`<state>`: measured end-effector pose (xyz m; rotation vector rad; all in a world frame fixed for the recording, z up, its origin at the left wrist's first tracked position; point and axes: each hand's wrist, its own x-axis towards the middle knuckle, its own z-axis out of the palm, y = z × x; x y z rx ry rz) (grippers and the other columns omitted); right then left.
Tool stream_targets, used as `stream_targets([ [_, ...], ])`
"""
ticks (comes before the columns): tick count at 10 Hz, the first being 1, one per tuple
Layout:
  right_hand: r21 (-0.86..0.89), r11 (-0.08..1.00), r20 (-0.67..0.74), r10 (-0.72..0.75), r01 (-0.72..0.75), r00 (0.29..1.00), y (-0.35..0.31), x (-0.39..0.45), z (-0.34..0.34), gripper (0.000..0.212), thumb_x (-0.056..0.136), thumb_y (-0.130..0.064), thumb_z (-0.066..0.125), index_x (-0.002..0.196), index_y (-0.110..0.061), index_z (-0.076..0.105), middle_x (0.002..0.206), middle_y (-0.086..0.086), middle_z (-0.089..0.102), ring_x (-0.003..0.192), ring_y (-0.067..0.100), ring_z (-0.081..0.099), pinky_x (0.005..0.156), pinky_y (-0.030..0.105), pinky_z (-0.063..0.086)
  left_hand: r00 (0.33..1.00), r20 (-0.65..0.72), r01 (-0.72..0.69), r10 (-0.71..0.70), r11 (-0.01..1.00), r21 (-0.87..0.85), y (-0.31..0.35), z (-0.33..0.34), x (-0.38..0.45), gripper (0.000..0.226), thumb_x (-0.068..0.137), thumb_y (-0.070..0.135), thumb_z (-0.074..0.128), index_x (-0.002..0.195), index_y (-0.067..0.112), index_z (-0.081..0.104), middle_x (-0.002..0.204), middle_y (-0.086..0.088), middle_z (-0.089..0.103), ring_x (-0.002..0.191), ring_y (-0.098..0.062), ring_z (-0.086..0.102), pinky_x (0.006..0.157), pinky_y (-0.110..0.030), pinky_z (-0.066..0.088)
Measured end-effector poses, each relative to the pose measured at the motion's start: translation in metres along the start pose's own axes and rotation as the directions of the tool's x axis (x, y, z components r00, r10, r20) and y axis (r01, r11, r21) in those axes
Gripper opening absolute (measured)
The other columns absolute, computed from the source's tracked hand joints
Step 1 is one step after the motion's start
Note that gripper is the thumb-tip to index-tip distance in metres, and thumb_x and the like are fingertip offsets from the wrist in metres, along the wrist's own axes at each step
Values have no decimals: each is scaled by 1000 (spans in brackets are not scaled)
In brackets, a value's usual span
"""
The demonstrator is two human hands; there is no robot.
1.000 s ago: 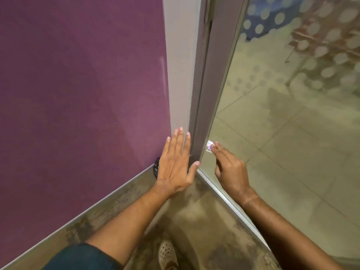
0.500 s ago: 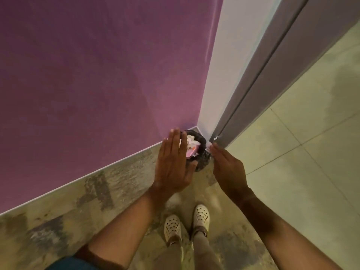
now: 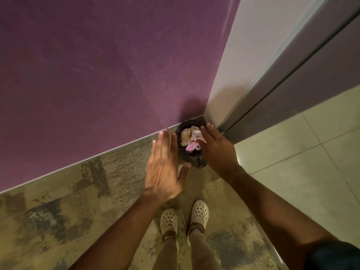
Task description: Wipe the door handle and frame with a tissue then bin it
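Observation:
A small bin lined with a black bag (image 3: 197, 163) stands on the floor in the corner, where the purple wall meets the grey door frame (image 3: 303, 61). Crumpled pale paper (image 3: 187, 135) and a pink scrap (image 3: 191, 147) lie in it. My right hand (image 3: 218, 151) hovers over the bin's right side with its fingers spread and nothing clearly in them. A pale piece sits just by its thumb, and I cannot tell it apart from the rubbish. My left hand (image 3: 165, 164) is held flat and open just left of the bin. The door handle is out of view.
The purple wall (image 3: 97, 65) fills the upper left, with a pale skirting line at its foot. Mottled carpet (image 3: 58, 211) lies under my two feet in pale perforated clogs (image 3: 185, 217). Light floor tiles (image 3: 302, 162) spread to the right behind the glass door's bottom edge.
My view has dropped from the door frame down to the corner bin. My right hand, which pinched a small white tissue against the frame, now spreads open over the bin. My left hand has left the frame.

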<state>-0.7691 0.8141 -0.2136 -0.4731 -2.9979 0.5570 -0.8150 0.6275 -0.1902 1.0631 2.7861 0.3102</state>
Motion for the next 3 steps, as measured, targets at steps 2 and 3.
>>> stream_targets([
  [2,25,999,-70,27,-25,997,-2,-2,-8,47,92,-30,58,130,-2,57,133,25,57,113,41,62,80,49,56,999,32,0,-1,1000,6,-4,-8,13,88,97,58,31,157,0,4,165,-17,-8,155,-31,-7,125,-42,1],
  [3,28,998,-91,58,-55,994,-5,-2,-12,49,92,-32,57,131,-2,57,134,24,57,115,41,61,82,49,56,1000,-1,-21,21,999,-41,-1,-15,14,87,98,57,34,157,-1,6,165,-18,-6,155,-31,-6,125,-41,0],
])
